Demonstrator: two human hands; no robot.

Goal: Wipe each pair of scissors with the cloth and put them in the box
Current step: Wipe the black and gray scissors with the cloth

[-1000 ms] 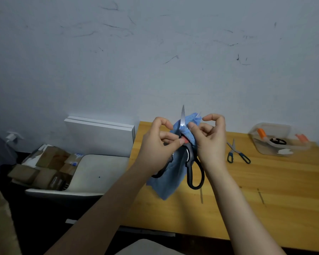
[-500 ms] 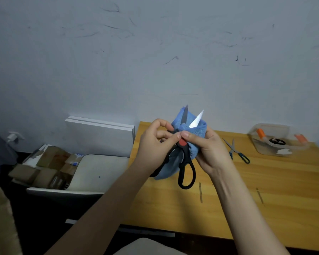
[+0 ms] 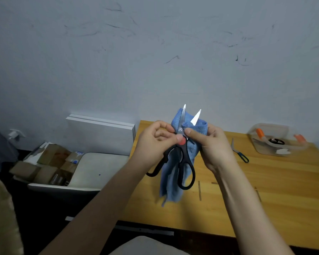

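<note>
I hold black-handled kitchen scissors (image 3: pixel 185 162) upright above the wooden table (image 3: pixel 265 190), blades spread apart and pointing up. My left hand (image 3: pixel 155 144) pinches them near the red pivot. My right hand (image 3: pixel 212 144) grips a blue cloth (image 3: pixel 173 181) wrapped around the right blade, thumb pressing near the pivot. The cloth hangs down behind the handles. A small pair of scissors with dark green handles (image 3: pixel 238 151) lies on the table to the right. Beyond it stands a clear plastic box (image 3: pixel 276 138) holding orange-handled scissors.
A white chair seat (image 3: pixel 92 168) and a crate of cardboard boxes (image 3: pixel 44 162) sit left of the table. White boards (image 3: pixel 99 133) lean against the wall. A pale cushion (image 3: pixel 0 218) is at the lower left.
The scissor blades went from closed to spread apart. My right hand shifted the cloth onto the right blade, and the cloth now hangs lower behind the handles.
</note>
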